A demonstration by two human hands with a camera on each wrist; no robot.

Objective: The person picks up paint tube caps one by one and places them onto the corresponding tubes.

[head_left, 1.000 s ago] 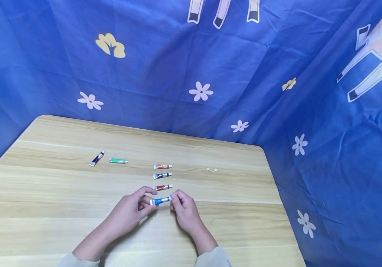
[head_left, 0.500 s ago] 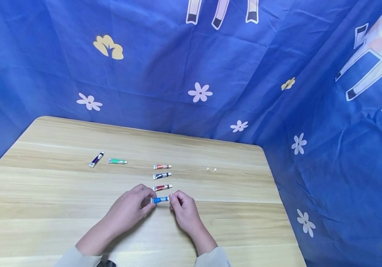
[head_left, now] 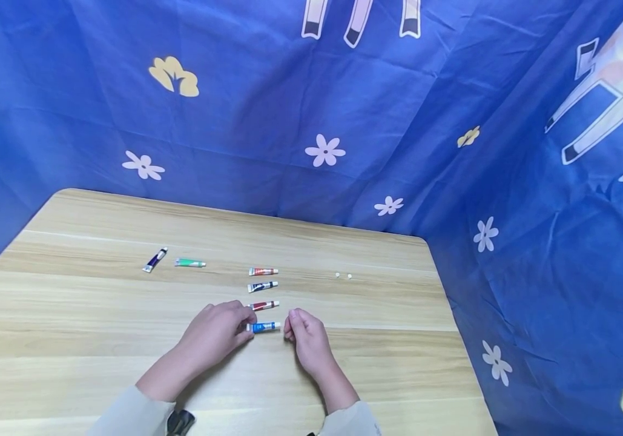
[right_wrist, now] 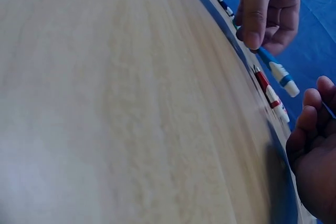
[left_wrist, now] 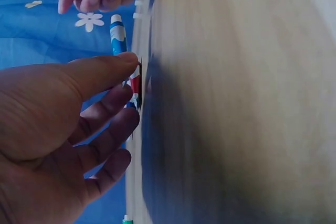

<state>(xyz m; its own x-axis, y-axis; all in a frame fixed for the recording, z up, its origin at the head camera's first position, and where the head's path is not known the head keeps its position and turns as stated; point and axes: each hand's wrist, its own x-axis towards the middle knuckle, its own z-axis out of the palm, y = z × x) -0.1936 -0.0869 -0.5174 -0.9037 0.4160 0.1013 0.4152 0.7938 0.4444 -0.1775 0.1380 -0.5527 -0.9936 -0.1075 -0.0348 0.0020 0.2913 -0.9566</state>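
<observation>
My left hand (head_left: 210, 339) pinches the tail end of a small blue paint tube (head_left: 265, 327) with a white end pointing right. In the left wrist view, the thumb and forefinger of the left hand (left_wrist: 58, 114) cover that tail, and the other fingers bend below. The right hand (head_left: 307, 339) stands just right of the tube's white end, apart from it. Its fingers are curled and nothing shows between them. In the right wrist view, the blue tube (right_wrist: 274, 66) hangs close over a red paint tube (right_wrist: 268, 88), which lies behind it on the table.
Navy (head_left: 263, 286) and orange-red (head_left: 263, 272) tubes lie in a column beyond the red one. Farther left are a green tube (head_left: 190, 263) and a dark blue tube (head_left: 155, 260). Two tiny white pieces (head_left: 350, 276) lie to the right on the wooden table (head_left: 387, 357).
The right hand has let go of the blue tube's white end and moved slightly right. The left hand has turned more palm-down over the tail, still pinching the tube.
</observation>
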